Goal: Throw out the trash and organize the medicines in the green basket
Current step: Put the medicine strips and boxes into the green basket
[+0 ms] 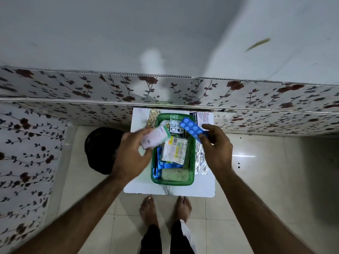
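Observation:
A green basket [192,149] stands on a small white table [139,187]. Inside lie a pack of cotton swabs [175,150], blue blister strips [161,164], a silver blister strip [175,126] and a pale roll [175,174]. My left hand [133,153] holds a white and green medicine box [156,137], blurred, over the basket's left rim. My right hand [216,145] grips a blue blister strip [192,128] above the basket's right side.
A black trash bin [100,149] sits on the floor left of the table. A silver foil strip [200,162] lies right of the basket, a leaflet [200,117] and a gold blister strip [152,119] behind it. Flowered wall panels close the back and left. My bare feet stand before the table.

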